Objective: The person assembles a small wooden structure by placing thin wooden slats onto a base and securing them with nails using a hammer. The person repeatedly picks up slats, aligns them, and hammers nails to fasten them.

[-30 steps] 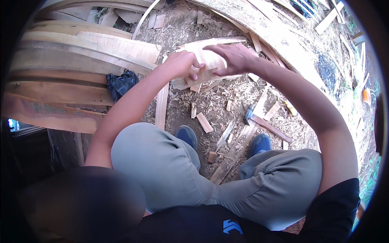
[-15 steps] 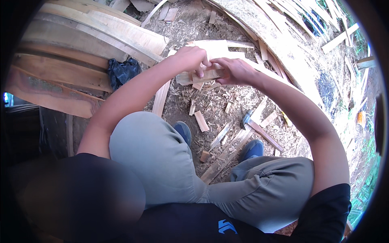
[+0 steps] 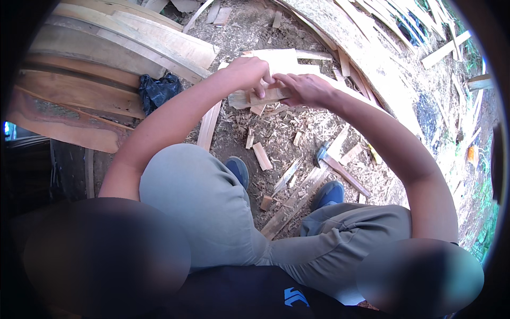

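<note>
Both arms reach forward over the ground and meet at a small pale wood block (image 3: 273, 96). My left hand (image 3: 253, 74) is bent over its left part, fingers curled down with a fingertip pressing on the top. My right hand (image 3: 308, 89) grips the right end between thumb and fingers, its fingertips close to those of the left. Beneath the block lies a pale board (image 3: 238, 100), its left end sticking out. Just beyond the hands is a brightly lit flat piece of wood (image 3: 281, 59). The undersides of the fingers are hidden.
A hammer (image 3: 342, 173) with a wooden handle lies beside my right shoe (image 3: 328, 194), across a long wood strip (image 3: 295, 207). Offcuts and shavings cover the ground. Stacked planks (image 3: 101, 69) and a black plastic bag (image 3: 159, 93) are at left; a large curved slab (image 3: 340, 42) runs along the far right.
Both hands keep nearly the same place on the wood block, with the fingers shifted only slightly. The whole view has moved a little.
</note>
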A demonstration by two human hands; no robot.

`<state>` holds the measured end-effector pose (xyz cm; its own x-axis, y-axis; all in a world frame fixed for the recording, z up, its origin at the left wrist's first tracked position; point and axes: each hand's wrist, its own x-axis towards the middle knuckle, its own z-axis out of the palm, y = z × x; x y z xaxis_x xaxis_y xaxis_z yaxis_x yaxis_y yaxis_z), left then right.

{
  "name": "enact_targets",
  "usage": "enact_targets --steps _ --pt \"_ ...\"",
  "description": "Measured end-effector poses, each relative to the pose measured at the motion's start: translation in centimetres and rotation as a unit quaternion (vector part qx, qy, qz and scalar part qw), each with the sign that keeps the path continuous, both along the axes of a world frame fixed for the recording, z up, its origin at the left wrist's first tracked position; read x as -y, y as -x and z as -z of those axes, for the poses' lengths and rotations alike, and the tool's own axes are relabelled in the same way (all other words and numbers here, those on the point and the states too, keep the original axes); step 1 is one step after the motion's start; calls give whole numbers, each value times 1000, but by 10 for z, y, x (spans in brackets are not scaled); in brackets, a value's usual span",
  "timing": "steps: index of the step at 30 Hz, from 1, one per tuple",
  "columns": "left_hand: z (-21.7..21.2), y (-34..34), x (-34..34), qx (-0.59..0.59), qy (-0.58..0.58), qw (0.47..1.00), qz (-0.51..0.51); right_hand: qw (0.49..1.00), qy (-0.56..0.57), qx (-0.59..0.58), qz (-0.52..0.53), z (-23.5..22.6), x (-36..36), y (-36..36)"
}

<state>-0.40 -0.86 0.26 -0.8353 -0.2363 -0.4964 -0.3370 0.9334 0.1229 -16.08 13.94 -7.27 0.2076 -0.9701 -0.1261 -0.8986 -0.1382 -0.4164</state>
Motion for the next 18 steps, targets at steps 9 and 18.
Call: enact_targets --steps 9,18 --pt "10 -4 5 -7 -4 1000 3 997 -32 -70 24 -47 -2 0" --pt "15 -3 8 2 -14 1000 -12 998 15 -63 7 -40 -13 10"
